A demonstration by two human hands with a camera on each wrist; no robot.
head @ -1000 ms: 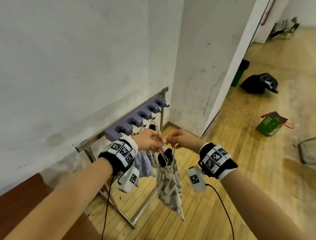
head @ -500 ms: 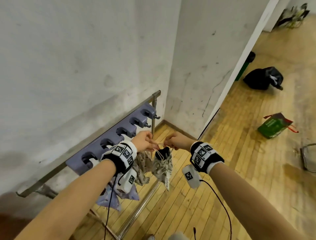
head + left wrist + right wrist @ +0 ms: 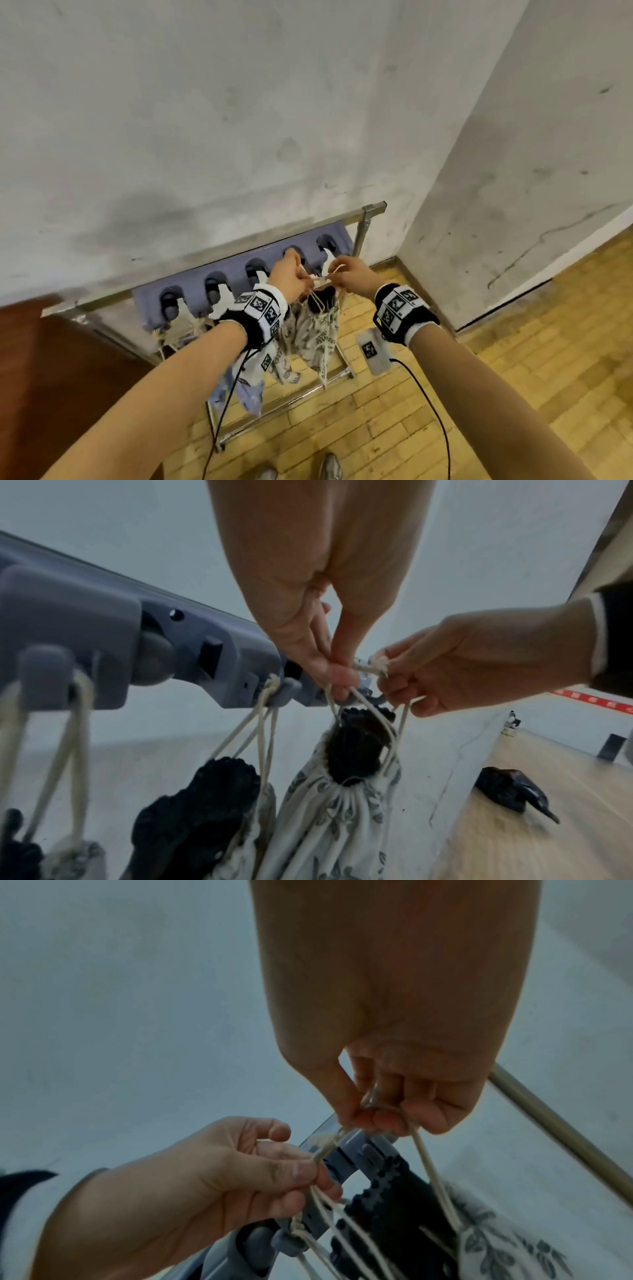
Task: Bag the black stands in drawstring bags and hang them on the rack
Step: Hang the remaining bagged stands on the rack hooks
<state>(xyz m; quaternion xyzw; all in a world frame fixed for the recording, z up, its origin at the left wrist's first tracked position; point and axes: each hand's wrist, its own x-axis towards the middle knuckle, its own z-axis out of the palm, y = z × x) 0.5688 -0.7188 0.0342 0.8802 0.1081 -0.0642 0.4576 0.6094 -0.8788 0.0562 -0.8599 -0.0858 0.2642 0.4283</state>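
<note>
The left hand [image 3: 291,279] and the right hand [image 3: 352,278] are raised side by side in front of the grey-blue plastic hook rack [image 3: 239,274], which is fixed to a metal rail against the white wall. Between them a cream drawstring cord [image 3: 371,666] is stretched. In the left wrist view, the cord is pinched between the thumb and the curled fingers [image 3: 337,674] of the left hand, with two strands running down from under the fingertips. In the right wrist view, the other loop of the cord is gripped by the right hand with its fingers [image 3: 428,1112] folded tightly over it, and a strand drops from beneath them. Both hands are closed on the cord; neither is seen touching the cloth.

From the cord hangs a white drawstring bag with a grey leaf print [image 3: 335,813], directly below the hands and near the right end of the rack. Its neck is gathered around a black ribbed stand [image 3: 356,750], whose top pokes out above the fabric. The cord is held just beside a hook, but whether it is looped over that hook cannot be told.

To the left, a second leaf-print bag [image 3: 246,842] with a black stand showing is hung by its cord on a neighbouring hook [image 3: 286,692]. Further bags are seen hanging from the hooks further left.
</note>
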